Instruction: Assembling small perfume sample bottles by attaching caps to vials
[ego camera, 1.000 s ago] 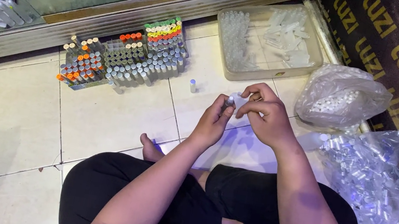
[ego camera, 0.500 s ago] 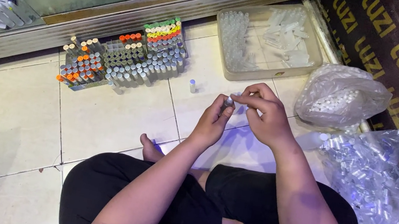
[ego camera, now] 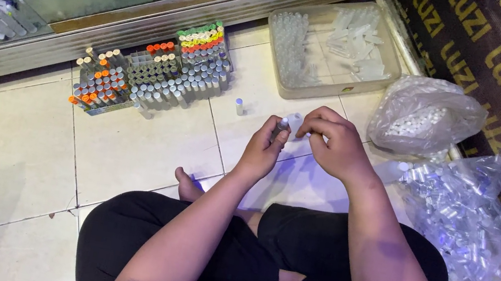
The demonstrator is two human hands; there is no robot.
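Observation:
I sit cross-legged on a tiled floor. My left hand (ego camera: 264, 150) grips a small clear vial (ego camera: 281, 125) upright by its body. My right hand (ego camera: 330, 142) is curled just to the right of the vial's top, fingertips pinched on a small pale piece that I cannot make out. A single small vial (ego camera: 239, 106) stands alone on the tile just beyond my hands.
Racks of vials with orange, yellow, green and silver caps (ego camera: 153, 68) stand by a glass door frame. A clear tray of vials and parts (ego camera: 332, 48) lies behind. A bag of white pieces (ego camera: 423, 116) and a bag of vials (ego camera: 460, 215) sit right.
My hands have drawn slightly apart; the vial in my left hand now stands clear of my right fingers. Nothing else has shifted.

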